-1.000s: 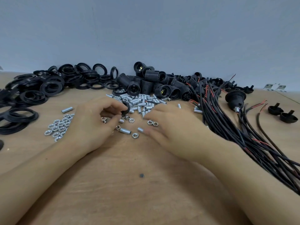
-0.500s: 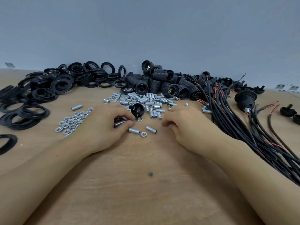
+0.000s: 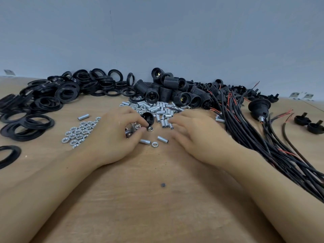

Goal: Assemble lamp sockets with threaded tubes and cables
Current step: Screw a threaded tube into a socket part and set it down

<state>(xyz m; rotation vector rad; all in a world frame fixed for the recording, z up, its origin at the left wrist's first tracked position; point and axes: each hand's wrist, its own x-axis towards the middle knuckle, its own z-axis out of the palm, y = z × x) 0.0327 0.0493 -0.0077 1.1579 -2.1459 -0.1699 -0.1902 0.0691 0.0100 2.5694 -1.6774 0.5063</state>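
Bare forearms reaching in from the near edge across matte brown table [image 3: 157,207], one small dark speck [image 3: 163,185] lying between them. Left hand [image 3: 112,137] curled over a glossy black socket cap [image 3: 148,118], pinched at thumb and forefinger, with short metal pieces tucked under the fingers. Right hand [image 3: 194,135] blurred, fingers stretched out flat and low over the table, gripping nothing, tips near loose threaded tubes [image 3: 162,139]. Just beside: a single hex nut [image 3: 155,144] and another tube, both bright silver. Left of the left hand, a tight cluster of hex nuts [image 3: 79,132]. Right of the right hand, a thick bundle of black cables [image 3: 263,141] with red strands, running diagonally toward the near right. Beyond the hands, a heap of shiny ribbed tubes [image 3: 157,109]. Farther back, ribbed black sockets [image 3: 168,92] piled against the wall; far left, flat black rings [image 3: 52,99] stacked and scattered; far right, an assembled socket [image 3: 259,107] on its cable, plus two small black caps [image 3: 308,123]. Behind all, plain grey-blue wall [image 3: 175,41].
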